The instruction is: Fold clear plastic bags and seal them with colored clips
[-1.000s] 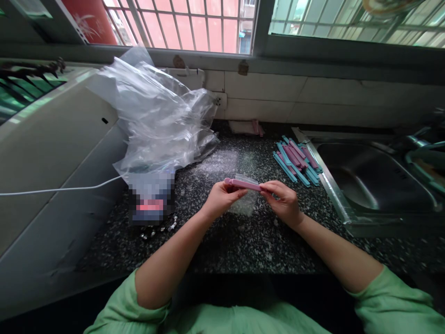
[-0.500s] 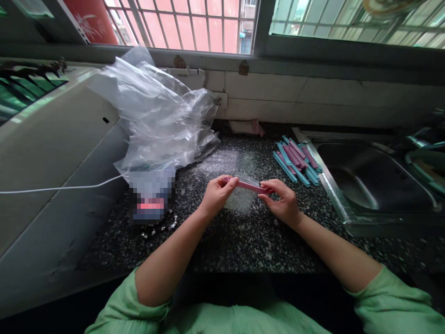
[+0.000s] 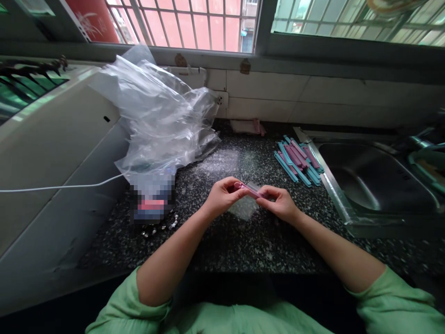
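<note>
In the head view a slim pink sealing clip (image 3: 249,189) with a rounded end is held between my two hands above the counter. The fingers and thumb of my left hand (image 3: 224,197) pinch the rounded end. My right hand (image 3: 281,202) is closed around the other end, which its fingers mostly cover. A small piece of clear plastic (image 3: 255,186) shows along the clip's far side, close to my right fingertips. To the right lies a loose pile of pink and blue clips (image 3: 295,160) of the same long shape.
Crumpled clear plastic bags (image 3: 167,106) stand at the left, behind a pixelated item (image 3: 151,204) and several small shiny pieces (image 3: 144,232). A white cable (image 3: 62,188) runs in from the left. Beyond the pile is a steel sink (image 3: 375,174). A flat packet (image 3: 243,126) lies by the wall.
My hands have come closer together. My right hand has slid left along the clip, covering more of it, and the clip slants more steeply down to the right.
</note>
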`<state>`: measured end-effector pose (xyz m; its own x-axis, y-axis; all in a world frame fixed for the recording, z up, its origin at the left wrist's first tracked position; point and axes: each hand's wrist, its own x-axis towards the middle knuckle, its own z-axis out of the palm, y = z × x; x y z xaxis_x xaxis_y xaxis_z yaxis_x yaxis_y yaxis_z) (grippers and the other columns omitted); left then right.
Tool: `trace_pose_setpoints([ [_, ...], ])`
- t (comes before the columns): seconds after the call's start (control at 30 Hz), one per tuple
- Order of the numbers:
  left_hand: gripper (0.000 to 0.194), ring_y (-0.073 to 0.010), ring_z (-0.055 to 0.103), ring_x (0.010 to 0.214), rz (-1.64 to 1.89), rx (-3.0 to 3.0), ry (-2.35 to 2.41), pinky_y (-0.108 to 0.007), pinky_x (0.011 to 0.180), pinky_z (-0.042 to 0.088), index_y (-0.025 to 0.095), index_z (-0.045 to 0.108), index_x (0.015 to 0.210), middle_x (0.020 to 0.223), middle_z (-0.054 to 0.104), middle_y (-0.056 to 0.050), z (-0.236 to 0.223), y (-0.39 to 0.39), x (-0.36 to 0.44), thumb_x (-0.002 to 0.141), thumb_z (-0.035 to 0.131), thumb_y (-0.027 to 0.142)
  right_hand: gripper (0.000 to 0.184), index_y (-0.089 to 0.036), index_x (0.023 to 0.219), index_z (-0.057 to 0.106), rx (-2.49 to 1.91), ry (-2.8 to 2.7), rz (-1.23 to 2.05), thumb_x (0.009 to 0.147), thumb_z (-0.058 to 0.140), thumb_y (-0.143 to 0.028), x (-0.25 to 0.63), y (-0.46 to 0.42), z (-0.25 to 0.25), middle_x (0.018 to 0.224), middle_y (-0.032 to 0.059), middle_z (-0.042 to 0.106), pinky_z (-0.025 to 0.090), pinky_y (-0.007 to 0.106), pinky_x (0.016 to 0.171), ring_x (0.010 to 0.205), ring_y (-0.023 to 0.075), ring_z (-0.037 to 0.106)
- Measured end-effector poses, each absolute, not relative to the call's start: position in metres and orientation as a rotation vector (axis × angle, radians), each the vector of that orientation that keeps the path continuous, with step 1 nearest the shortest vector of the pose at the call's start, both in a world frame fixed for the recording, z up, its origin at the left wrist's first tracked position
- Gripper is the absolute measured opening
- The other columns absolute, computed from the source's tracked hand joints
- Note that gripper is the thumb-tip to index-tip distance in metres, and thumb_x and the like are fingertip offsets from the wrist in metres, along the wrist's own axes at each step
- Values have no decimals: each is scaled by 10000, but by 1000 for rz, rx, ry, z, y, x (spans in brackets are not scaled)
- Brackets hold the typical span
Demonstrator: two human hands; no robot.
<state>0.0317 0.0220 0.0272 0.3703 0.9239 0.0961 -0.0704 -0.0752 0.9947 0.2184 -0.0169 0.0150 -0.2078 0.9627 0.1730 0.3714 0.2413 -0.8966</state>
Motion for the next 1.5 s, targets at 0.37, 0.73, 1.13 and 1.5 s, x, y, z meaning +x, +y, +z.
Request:
trace_pose_setpoints([
  [0.37, 345, -82, 425, 554, 1041, 1421, 835, -222, 537, 333, 143, 583, 575, 569, 495, 28, 24, 23, 32, 579, 738, 451, 229, -169, 660, 601, -1241, -1775, 810, 744, 619, -382, 218, -16, 15, 627, -8, 568, 399, 224, 527, 560, 96, 487],
  [0.73, 353, -88, 433, 538, 1113, 1512, 823, -231, 527, 330, 153, 565, 527, 557, 505, 15, 22, 23, 33, 615, 713, 461, 196, -166, 661, 610, -1249, -1789, 805, 745, 613, -343, 220, -16, 15, 626, -7, 562, 390, 227, 531, 562, 98, 487],
  [1.13, 348, -81, 398, 533, 1105, 1574, 868, -224, 519, 317, 145, 576, 538, 538, 468, 27, 22, 23, 32, 653, 685, 455, 181, -166, 668, 618, -1269, -1766, 838, 732, 617, -335, 219, -16, 15, 636, -3, 565, 383, 232, 553, 582, 105, 485],
  [1.5, 309, -75, 361, 506, 702, 1496, 949, -224, 502, 275, 142, 573, 592, 513, 449, 48, 23, 25, 31, 617, 664, 436, 261, -167, 658, 593, -1299, -1495, 908, 679, 661, -418, 222, -15, 19, 595, -19, 534, 370, 232, 534, 550, 100, 459],
])
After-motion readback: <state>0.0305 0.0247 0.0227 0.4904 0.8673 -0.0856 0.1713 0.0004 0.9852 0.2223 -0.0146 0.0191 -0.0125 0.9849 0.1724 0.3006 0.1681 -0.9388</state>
